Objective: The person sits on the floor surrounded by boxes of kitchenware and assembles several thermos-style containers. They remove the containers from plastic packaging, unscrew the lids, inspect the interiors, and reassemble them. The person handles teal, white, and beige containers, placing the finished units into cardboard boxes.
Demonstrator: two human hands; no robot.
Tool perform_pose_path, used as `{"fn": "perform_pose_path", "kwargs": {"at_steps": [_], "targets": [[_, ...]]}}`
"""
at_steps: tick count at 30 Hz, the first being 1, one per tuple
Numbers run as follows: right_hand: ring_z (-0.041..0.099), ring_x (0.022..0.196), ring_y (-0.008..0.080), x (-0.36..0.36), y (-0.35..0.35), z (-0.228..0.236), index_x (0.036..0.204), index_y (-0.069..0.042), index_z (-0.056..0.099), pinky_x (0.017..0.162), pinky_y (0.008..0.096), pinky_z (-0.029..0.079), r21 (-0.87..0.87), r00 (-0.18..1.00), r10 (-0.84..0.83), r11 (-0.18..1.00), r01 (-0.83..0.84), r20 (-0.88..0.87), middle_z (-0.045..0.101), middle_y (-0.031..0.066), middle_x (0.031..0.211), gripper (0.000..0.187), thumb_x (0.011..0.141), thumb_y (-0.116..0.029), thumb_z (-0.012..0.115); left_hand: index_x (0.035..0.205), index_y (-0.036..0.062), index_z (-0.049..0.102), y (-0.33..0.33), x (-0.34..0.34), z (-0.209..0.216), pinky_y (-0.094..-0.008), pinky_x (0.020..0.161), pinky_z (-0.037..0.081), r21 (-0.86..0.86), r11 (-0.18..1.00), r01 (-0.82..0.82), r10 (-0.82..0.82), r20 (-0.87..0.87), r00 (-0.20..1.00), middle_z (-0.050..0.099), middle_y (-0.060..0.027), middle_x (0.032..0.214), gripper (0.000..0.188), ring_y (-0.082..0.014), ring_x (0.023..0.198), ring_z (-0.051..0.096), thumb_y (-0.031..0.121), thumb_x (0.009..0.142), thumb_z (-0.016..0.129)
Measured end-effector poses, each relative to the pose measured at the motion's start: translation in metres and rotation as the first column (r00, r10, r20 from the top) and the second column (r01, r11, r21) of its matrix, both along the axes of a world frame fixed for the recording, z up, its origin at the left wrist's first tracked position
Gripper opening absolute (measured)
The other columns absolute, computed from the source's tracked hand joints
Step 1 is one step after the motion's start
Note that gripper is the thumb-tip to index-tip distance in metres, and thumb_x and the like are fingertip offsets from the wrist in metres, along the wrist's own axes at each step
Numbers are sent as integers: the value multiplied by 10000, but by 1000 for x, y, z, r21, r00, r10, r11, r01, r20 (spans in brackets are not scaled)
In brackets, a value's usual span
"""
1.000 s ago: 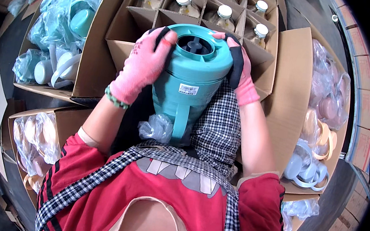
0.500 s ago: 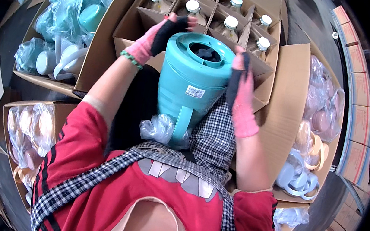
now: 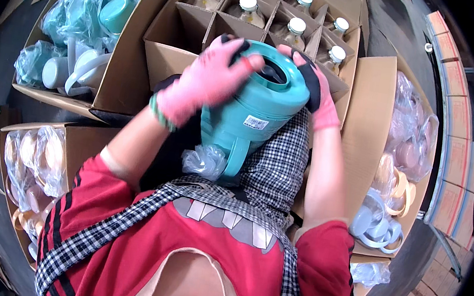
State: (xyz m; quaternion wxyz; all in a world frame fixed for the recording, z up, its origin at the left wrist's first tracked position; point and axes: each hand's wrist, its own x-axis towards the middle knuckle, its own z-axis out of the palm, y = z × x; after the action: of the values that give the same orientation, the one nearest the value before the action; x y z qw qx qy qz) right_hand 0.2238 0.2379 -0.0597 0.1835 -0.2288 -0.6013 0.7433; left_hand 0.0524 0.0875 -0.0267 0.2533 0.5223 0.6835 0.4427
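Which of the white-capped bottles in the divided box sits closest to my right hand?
The bottle at the row's right end, just above the right hand; the others stand farther left or back.

Bright, even light; fisheye-warped, dark rim

One teal jug body sits in the middle. Just beyond it, one divided carton holds seven white-capped bottles in view. Two gloved hands are on the jug: the left hand and the right hand. Three open cartons of bagged plastic parts flank the jug: two to its left, one to its right
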Motion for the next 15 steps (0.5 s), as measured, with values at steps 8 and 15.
{"fn": "perform_pose_path", "kwargs": {"at_steps": [8, 15], "targets": [[423, 1100, 177, 1, -68, 0, 1163, -29, 460, 968, 310, 298, 291, 940, -337, 896, 336, -46, 494, 73, 1132, 436, 868, -350, 484, 1211, -5, 443, 29, -71, -73, -261, 888, 398, 163, 929, 332, -261, 925, 276, 522, -119, 1110, 477, -146, 1017, 502, 329, 873, 490], [526, 827, 149, 2, -22, -11, 1052, -18, 524, 839, 291, 393, -263, 920, -389, 893, 366, -40, 559, 37, 840, 530, 860, -501, 425, 1196, 25, 460, 0, 1, -23, -306, 910, 369, 127, 992, -21, -30, 389, 921, 507, -153, 1125, 517, -215, 1021, 503, 418, 861, 462]]}}
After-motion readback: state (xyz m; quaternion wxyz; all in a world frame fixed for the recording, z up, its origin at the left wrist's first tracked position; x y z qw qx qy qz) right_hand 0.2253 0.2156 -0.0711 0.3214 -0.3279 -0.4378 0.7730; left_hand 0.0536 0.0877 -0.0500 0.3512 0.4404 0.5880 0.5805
